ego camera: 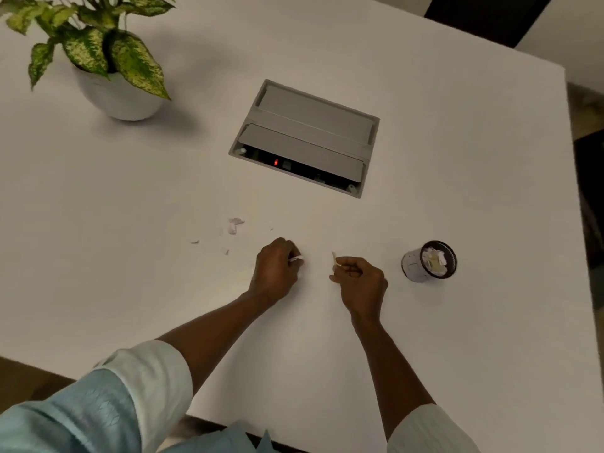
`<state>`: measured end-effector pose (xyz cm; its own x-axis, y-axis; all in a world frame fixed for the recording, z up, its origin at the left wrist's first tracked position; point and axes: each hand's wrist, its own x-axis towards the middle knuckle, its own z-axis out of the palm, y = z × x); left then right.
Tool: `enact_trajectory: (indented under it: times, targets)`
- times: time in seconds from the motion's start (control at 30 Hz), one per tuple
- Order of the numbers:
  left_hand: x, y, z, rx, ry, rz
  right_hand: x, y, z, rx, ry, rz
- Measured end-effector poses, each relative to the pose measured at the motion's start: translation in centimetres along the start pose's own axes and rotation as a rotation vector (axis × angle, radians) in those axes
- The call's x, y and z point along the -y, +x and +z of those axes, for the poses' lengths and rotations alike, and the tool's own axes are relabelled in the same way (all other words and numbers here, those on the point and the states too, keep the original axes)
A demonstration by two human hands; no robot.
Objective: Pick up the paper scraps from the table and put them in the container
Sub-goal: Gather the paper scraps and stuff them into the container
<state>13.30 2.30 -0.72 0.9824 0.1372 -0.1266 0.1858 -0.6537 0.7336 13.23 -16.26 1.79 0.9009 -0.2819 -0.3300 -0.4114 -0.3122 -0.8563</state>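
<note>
Both hands work low over the white worktop (425,322): the left hand (277,269) is curled nearly closed, pinching a small white paper scrap (296,258) at its fingertips, and the right hand (359,282) is likewise closed in a pinch around another thin scrap (334,257) that sticks up from its fingers. A small round container (428,262) stands just beyond the right hand, already holding a heap of white paper. About 4 more loose scraps (234,224) lie scattered beyond and to the left of the left hand, well apart from the container. These pieces look light and tiny, so a loose pinch or a quick swing could let 1 flutter away, and a careless knuckle might tip the container, which looks light. White paper on a white surface is also easy to overlook.
</note>
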Motion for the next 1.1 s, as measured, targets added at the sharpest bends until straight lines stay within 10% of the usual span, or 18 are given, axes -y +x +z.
enact_trajectory:
  times: [0.47, 1.1]
  targets:
    - [-21.0, 3.7, 13.0, 0.164, -0.112, 0.214, 0.0, 6.9, -17.3, -0.368, -0.089, 0.054]
    - [-20.3, 2.4, 16.5, 0.241, -0.087, 0.309, -1.6, 8.5, -18.6, -0.299, -0.552, -0.216]
